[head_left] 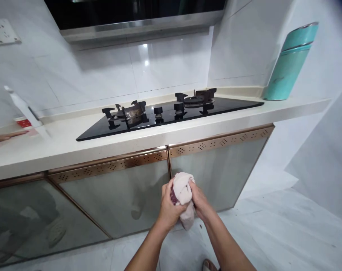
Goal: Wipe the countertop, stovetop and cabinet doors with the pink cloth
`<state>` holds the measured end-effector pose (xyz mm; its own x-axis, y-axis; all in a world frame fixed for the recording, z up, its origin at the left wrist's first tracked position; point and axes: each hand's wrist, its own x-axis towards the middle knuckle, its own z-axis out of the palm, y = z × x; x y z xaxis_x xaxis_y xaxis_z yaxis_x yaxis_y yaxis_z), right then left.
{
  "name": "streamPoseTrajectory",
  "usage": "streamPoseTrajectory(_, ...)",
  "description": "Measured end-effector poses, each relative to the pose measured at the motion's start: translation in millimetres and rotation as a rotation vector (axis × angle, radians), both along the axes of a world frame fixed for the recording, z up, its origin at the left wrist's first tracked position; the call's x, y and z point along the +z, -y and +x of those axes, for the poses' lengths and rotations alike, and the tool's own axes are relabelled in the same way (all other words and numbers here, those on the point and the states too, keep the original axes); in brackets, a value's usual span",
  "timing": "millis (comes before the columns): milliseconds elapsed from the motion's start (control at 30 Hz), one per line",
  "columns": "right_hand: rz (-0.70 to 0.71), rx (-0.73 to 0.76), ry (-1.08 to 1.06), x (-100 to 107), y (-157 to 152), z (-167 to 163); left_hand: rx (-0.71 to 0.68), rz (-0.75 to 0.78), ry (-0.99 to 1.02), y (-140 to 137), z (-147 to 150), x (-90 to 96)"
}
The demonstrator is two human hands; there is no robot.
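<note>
Cloth (183, 188), gripped in half-closed left hand (171, 205) and right hand (199, 198), may fall floorward if both loosen.

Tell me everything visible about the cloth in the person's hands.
The cloth looks like soft, pale pinkish fabric; a dark purple patch shows at its left, whether part of it is unclear. It is bunched and folded over itself, a loose end hanging below. The left hand and right hand grip it from either side, in front of the cabinet doors.
</note>
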<state>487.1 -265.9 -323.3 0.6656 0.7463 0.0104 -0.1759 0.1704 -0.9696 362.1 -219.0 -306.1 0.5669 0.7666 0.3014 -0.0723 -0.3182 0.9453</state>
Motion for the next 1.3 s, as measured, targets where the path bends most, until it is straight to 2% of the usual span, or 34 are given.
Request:
streamPoseTrajectory(67, -0.032, 0.092, -0.08, 6, 5, 3, 0.068, -0.117, 0.047, -8, -5, 5.0)
streamPoseTrajectory(200, -0.024, -0.046, -0.027, 9, 8, 9, 0.317, -0.324, 0.069, -27, -19, 16.0)
streamPoseTrajectory(233, -0.011, -0.034, 0.0, 8, 8, 9, 0.368, -0.364, 0.07, -31, -22, 17.7)
streamPoseTrajectory(300, 0.016, 0.079, 0.04, 6, 7, 7, 0.392, -0.418, 0.072, -36, -26, 19.7)
streamPoseTrajectory(467, 0.086, 0.407, 0.149, 7, 9, -7, 0.38, -0.349, 0.038, -34, -26, 22.7)
streamPoseTrajectory(533, 0.047, 0.457, 0.135, 10, 9, -11, 0.333, -0.386, 0.088, -31, -24, 24.9)
streamPoseTrajectory(600, 0.026, 0.391, 0.071, 14, 8, -12, 0.234, -0.508, 0.208, -27, -22, 27.0)
streamPoseTrajectory(700, 0.113, 0.209, -0.026, 20, 5, -14, 0.067, -0.677, 0.378, -19, -19, 27.2)
streamPoseTrajectory(800, 0.184, 0.138, -0.104, 25, 2, -15, 0.001, -0.694, 0.37, -7, -19, 25.1)
streamPoseTrajectory(867, 0.19, 0.081, -0.119, 26, -1, -13, 0.116, -0.578, 0.336, 2, -25, 26.9)
streamPoseTrajectory(967, 0.164, -0.125, -0.097, 23, -7, -7, 0.497, -0.283, 0.326, 7, -40, 42.3)
streamPoseTrajectory(1067, 0.145, -0.222, -0.116, 16, -13, -3, 0.9, 0.156, 0.354, -1, -53, 68.6)
streamPoseTrajectory(1133, 0.146, -0.21, -0.133, 14, -16, -2, 1.075, 0.5, 0.324, -12, -53, 82.8)
streamPoseTrajectory(1200, 0.141, -0.213, -0.146, 13, -19, -4, 1.092, 0.752, 0.201, -26, -43, 87.9)
streamPoseTrajectory(1233, 0.134, -0.218, -0.154, 13, -20, -6, 1.019, 0.827, 0.106, -33, -34, 86.9)
streamPoseTrajectory(1300, 0.12, -0.211, -0.157, 12, -23, -8, 0.743, 0.899, -0.108, -43, -11, 79.9)
